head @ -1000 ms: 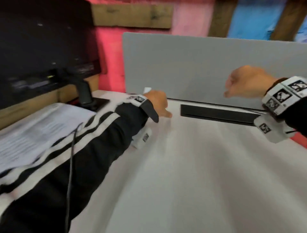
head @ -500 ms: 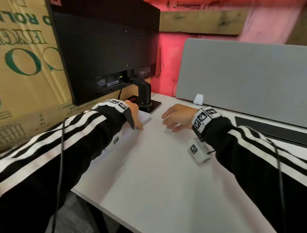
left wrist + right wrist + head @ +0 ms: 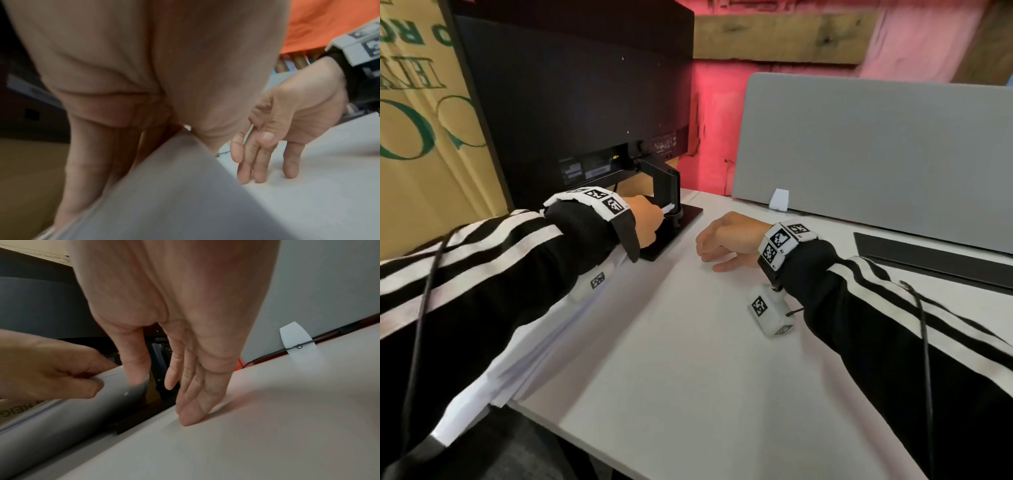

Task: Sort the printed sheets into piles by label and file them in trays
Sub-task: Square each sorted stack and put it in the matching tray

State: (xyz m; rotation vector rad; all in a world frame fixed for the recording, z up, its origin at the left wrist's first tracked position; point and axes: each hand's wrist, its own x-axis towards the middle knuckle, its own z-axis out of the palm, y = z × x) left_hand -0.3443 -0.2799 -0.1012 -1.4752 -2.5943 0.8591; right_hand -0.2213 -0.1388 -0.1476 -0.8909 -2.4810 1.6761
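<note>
A stack of white printed sheets [image 3: 541,346] lies along the desk's left edge, mostly hidden under my left forearm. My left hand [image 3: 654,221] grips the stack's far end beside the monitor stand, thumb and curled fingers pinching the raised edge; the right wrist view shows this left hand [image 3: 61,374] on the sheets [image 3: 68,408]. The left wrist view shows the sheets [image 3: 174,186] close up under my fingers. My right hand [image 3: 709,248] is to the right of the stack, fingers straight, with the fingertips [image 3: 187,418] resting on the bare desk. No tray is identifiable.
A black monitor [image 3: 571,102] on a stand with a flat base [image 3: 678,229] is just behind the stack. A grey divider panel [image 3: 876,154] runs along the back, a black slot [image 3: 928,253] at its foot. A cardboard box [image 3: 417,144] stands left. The desk edge [image 3: 571,435] is near.
The view swung left to the monitor. My right hand came down from mid-air to the desk beside the stack. My left hand went from lying on the sheets to gripping their far edge.
</note>
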